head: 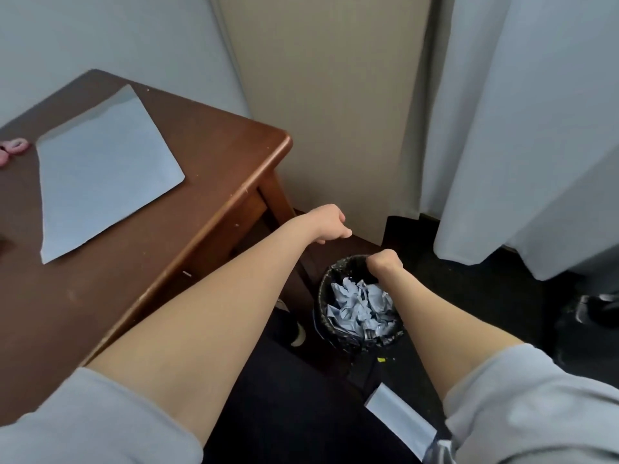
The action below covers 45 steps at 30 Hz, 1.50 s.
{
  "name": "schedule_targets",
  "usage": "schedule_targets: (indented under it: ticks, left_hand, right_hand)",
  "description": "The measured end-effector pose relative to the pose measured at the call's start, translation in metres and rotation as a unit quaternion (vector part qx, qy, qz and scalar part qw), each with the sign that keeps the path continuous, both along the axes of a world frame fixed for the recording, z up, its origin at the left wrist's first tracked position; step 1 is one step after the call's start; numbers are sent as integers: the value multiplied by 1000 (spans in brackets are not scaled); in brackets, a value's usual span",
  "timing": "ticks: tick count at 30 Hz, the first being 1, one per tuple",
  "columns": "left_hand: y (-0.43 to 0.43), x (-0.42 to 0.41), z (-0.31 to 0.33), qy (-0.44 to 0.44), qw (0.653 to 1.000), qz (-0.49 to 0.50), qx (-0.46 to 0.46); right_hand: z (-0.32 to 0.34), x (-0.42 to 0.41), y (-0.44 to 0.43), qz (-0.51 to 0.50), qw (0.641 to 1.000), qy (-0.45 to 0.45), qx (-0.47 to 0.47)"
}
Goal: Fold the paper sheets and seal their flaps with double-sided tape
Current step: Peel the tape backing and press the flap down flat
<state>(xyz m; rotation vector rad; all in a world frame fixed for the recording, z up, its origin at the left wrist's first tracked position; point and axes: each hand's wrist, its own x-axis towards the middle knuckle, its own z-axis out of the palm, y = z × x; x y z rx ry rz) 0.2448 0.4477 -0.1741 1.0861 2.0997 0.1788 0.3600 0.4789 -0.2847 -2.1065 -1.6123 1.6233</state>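
Rubbish disposal looks to be the step in hand: both hands reach over a round black bin (322, 298), the right hand (385, 264) above its far rim, the left hand (330, 224) just beyond it. Fingers on both curl inward and face away, so I cannot tell whether they pinch a scrap or hold nothing. To do it well, let go right over the opening, since tape backing probably clings to skin. Below the fingers lies crumpled pale paper (360, 306). The smooth, flat paper sheet (104, 172), one edge curling up, lies well left of the fingers on the glossy brown wooden counter (207, 155).
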Motion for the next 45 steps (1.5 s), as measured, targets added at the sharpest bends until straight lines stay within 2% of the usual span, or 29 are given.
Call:
schedule_targets:
  ticks: [6, 17, 20, 27, 34, 40, 45]
  left_hand:
    - [3, 0, 26, 0, 1000, 3, 24]
    - [-13, 3, 121, 30, 991, -6, 127]
    - [-26, -2, 152, 28, 982, 16, 184]
    - [-71, -46, 212, 117, 949, 72, 285]
    - [-144, -103, 235, 174, 928, 159, 289]
    - [-221, -153, 234, 194, 920, 233, 248]
    - [-288, -196, 231, 253, 895, 305, 204]
  right_hand:
    - [33, -11, 10, 9, 997, 72, 35]
    - [154, -39, 10, 7, 974, 159, 160]
    - [192, -47, 5, 1, 964, 177, 200]
    - [272, -93, -23, 60, 930, 232, 279]
    - [309, -159, -75, 164, 900, 260, 308]
    - [319, -223, -137, 268, 873, 272, 304]
    - [316, -270, -190, 354, 844, 287, 282]
